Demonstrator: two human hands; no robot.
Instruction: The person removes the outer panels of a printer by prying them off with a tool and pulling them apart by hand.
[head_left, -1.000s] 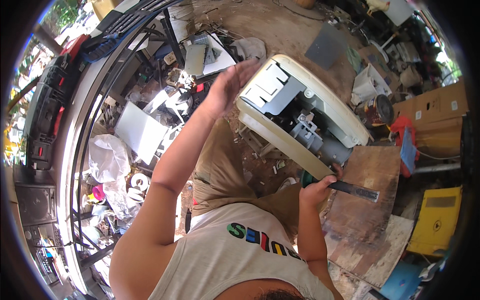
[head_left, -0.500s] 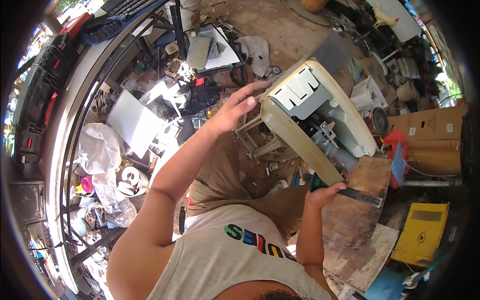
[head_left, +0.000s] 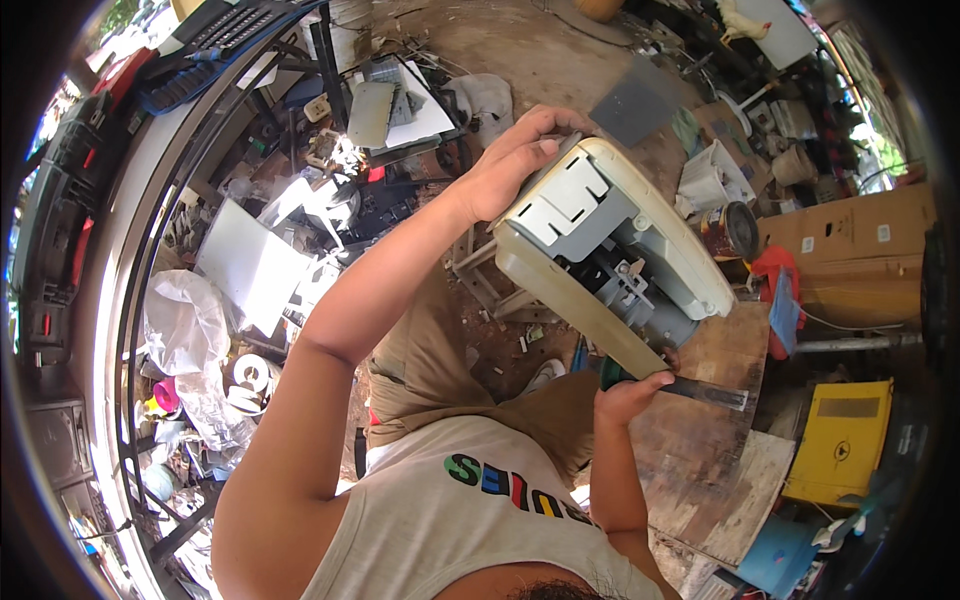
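A cream plastic appliance housing point(head_left: 570, 290), with grey panels and a metal mechanism point(head_left: 630, 277) showing in its open side, is held tilted in front of me. My left hand point(head_left: 515, 165) curls its fingers over the upper left edge, gripping it; the fingertips are partly hidden behind. At the lower corner my right hand point(head_left: 632, 393) holds a chisel-like tool with a green handle end and a dark flat bar point(head_left: 708, 391) pointing right. The right thumb lies along the bar, against the housing's corner. Some right fingers are hidden beneath.
Below the housing at right is a worn wooden board point(head_left: 700, 450). A yellow case point(head_left: 840, 440), a cardboard box point(head_left: 850, 235) and an open can point(head_left: 730, 232) stand to the right. A wooden stool point(head_left: 490, 290) is behind the housing. Scrap and plastic bags point(head_left: 185, 320) crowd the left.
My left hand has slid farther up and over the housing's upper edge. The housing has shifted slightly left in view, and the right hand with the tool stays at its lower corner.
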